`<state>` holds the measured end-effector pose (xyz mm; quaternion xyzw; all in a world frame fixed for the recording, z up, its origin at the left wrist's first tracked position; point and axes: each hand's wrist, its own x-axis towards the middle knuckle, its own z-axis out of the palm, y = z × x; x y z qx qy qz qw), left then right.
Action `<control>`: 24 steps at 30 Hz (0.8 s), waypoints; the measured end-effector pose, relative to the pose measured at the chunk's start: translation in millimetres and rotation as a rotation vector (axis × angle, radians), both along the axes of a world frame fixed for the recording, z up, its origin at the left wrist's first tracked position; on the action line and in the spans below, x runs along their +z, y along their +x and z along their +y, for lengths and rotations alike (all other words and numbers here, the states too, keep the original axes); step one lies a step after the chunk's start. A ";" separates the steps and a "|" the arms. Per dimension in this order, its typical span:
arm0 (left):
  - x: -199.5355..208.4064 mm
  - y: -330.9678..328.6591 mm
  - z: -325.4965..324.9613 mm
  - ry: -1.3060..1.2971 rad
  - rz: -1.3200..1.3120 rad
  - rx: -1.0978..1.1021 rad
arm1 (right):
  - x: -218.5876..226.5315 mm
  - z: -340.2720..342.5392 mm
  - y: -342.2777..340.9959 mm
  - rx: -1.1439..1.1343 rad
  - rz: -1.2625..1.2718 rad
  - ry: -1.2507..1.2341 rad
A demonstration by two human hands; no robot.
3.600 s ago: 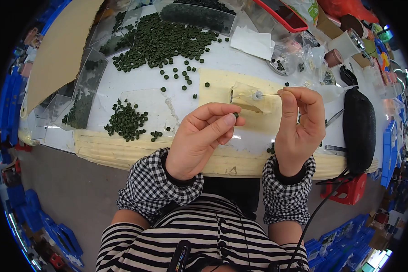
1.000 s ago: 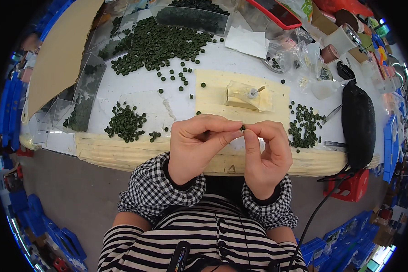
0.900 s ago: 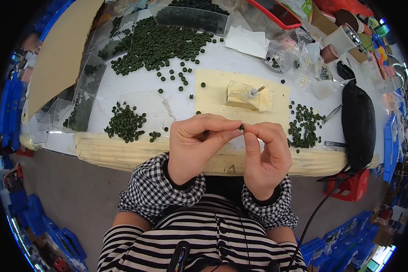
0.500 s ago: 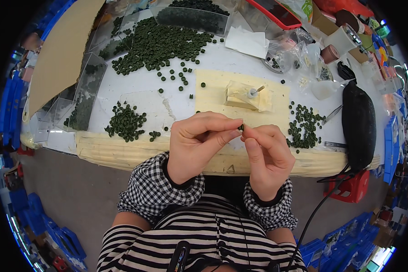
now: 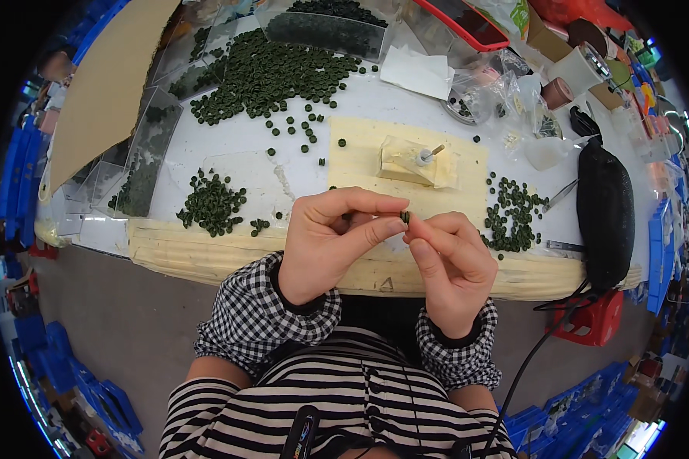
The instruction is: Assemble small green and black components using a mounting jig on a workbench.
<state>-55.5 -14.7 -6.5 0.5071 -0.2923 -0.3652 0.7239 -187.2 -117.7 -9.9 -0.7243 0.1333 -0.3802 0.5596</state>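
Left hand (image 5: 314, 249) is pinched closed; right hand (image 5: 458, 271) is half curled beside it, its hold unclear. Large heap (image 5: 275, 73) of dark-green discs seems left to handle; whether left pile (image 5: 209, 205) and right pile (image 5: 514, 210) are finished, I cannot tell. One grooved disc (image 5: 405, 217) is in the left pinch.

The person's left hand (image 5: 321, 245) pinches rightward between thumb and index finger; the right hand (image 5: 458, 268), fingers curled, meets its fingertips from the right. Both forearms (image 5: 218, 369) reach from the near side.
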 end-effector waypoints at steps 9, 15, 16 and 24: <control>2.0 -1.2 1.9 0.067 0.065 -0.016 | -2.0 -4.3 -0.7 -0.004 -0.003 -0.064; -2.2 0.3 0.8 0.033 0.074 -0.020 | -3.1 -7.0 0.0 -0.027 0.001 -0.167; -2.0 0.0 0.8 0.032 0.070 -0.019 | -3.0 -7.6 0.4 -0.032 0.004 -0.200; 0.8 -0.6 1.5 0.072 -0.007 -0.020 | -5.1 -8.7 1.5 -0.049 -0.017 -0.275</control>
